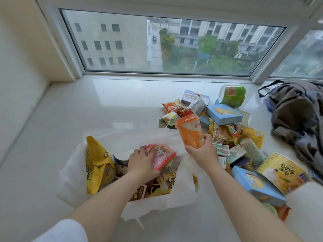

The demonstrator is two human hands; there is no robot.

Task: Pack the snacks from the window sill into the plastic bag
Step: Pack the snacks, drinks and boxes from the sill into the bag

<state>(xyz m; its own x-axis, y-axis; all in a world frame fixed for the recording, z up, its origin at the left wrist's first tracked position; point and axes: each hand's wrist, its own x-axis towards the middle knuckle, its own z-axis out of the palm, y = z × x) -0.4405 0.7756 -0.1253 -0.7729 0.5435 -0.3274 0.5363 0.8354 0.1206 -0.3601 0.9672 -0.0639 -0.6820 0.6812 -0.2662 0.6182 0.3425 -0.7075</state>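
The plastic bag [176, 194] lies open on the white window sill [87, 110], under and around the left hand [141, 163]. This hand is inside the mouth of the bag, and its fingers hold a pink snack packet [161, 157] with a cartoon figure on it. The packet sits on top of other snacks already in the bag. Just to the left of this hand a big yellow snack bag [97, 165] stands inside the plastic bag, and below the hand lie yellow and brown packets [157, 186].

The right hand [201, 151] is raised beside the bag, to the right of the left hand. Its fingers are closed around the lower part of an orange cup [189, 131], which is tilted a little to the left.

Beyond and to the right of the right hand is the pile of snacks [227, 133] on the sill, with many small packets. A blue box [223, 113] lies on top of the pile behind the cup, and a green tub [231, 96] stands farther behind it. Below and right of the right hand lie a second blue box [258, 186] and a yellow tub [281, 172] on its side. Far to the right is a heap of grey cloth [297, 116].
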